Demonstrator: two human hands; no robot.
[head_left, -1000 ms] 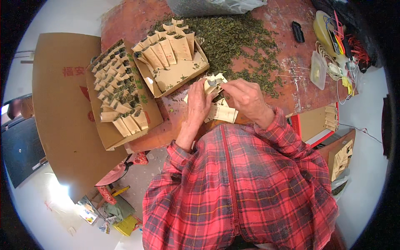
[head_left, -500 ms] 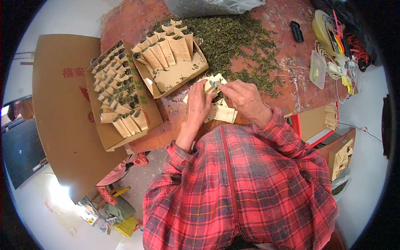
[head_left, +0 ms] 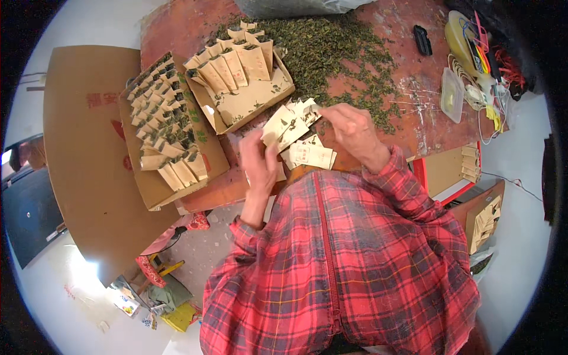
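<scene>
Loose brown paper packets [head_left: 285,127] lie overlapping in front of me, with bits of dried leaf scattered on them. My left hand [head_left: 255,161] is beside their left edge, smeared by motion, its thumb apart from the fingers and nothing visible between them. At their right my right hand [head_left: 354,129] is closed in a pinch; what its fingertips hold is too small to make out. A small stack of flat packets [head_left: 313,155] with red print lies nearer my body. Behind the hands spreads a heap of dried leaves [head_left: 319,56].
A shallow cardboard tray [head_left: 260,104] holds upright leaf-filled packets. Left of it, a larger carton [head_left: 214,160] is packed with more. A black case [head_left: 422,40], a clear plastic container [head_left: 452,97] and tangled cords occupy the red table's [head_left: 408,139] right side. A grey plastic bag [head_left: 296,7] sits at the back.
My left hand has moved left and off the packets, which now show more fully. My right hand has shifted slightly right; the small metal piece at its fingertips no longer shows clearly.
</scene>
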